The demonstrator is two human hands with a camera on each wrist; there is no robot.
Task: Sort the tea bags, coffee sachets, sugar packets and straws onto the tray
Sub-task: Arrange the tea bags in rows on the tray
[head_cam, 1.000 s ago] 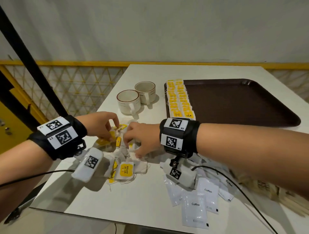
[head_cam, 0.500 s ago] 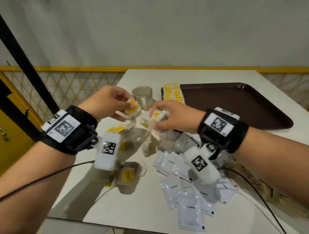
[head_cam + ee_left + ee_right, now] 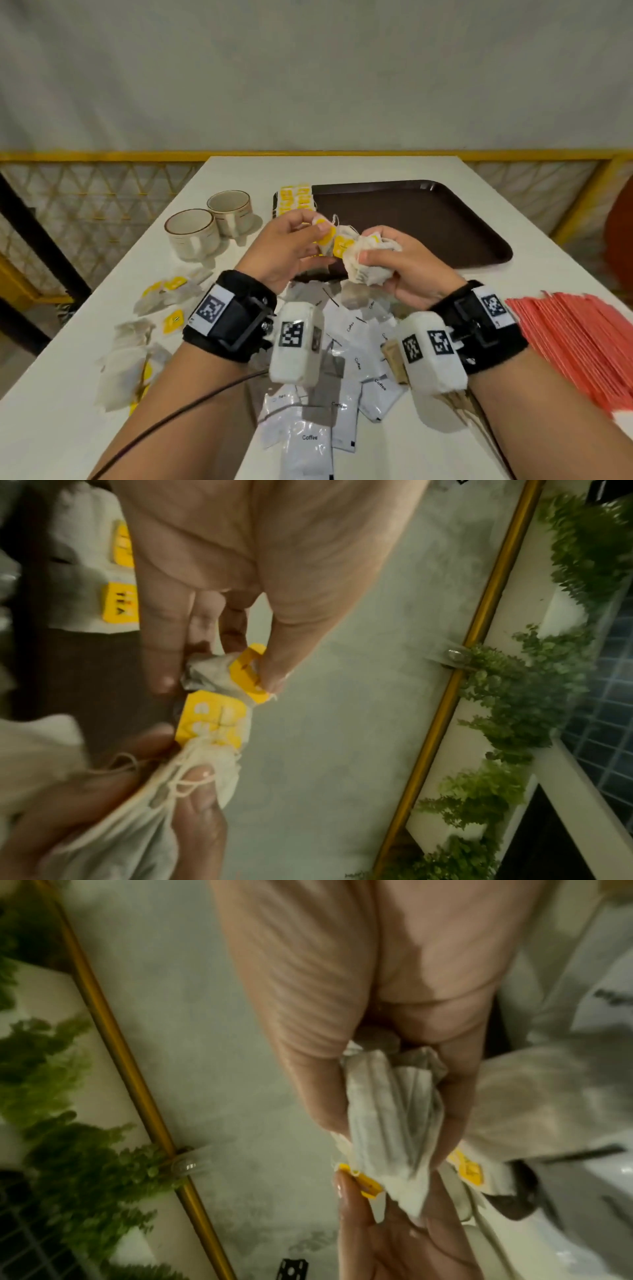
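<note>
**Both hands work a clump of tea bags above the near edge of the tray**

The right hand (image 3: 407,263) is curled around a bunch of tea bags (image 3: 368,260), thumb pressing the crumpled paper pouches against the fingers; the right wrist view shows several flat pouches stacked edge-on inside that grip. The left hand (image 3: 287,250) pinches one yellow tag (image 3: 323,233) between thumb and fingertips, just left of the bunch. Strings run between the two hands, so the bags are probably tangled, and the split hold looks meant to draw one bag free while the rest are kept bundled.

The bunch sits mostly in the right hand's palm, its tags sticking out leftward toward the left hand's pinch; a second yellow tag (image 3: 342,245) hangs between the two hands.

The brown tray (image 3: 445,219) lies just beyond the hands, with a row of tea bags (image 3: 296,200) already laid along its far-left edge. More loose tea bags (image 3: 137,356) lie on the table at near left, coffee sachets (image 3: 308,442) in a heap beneath the wrists, and red straws (image 3: 575,339) at right. Two cups (image 3: 212,226) stand left of the tray.
</note>
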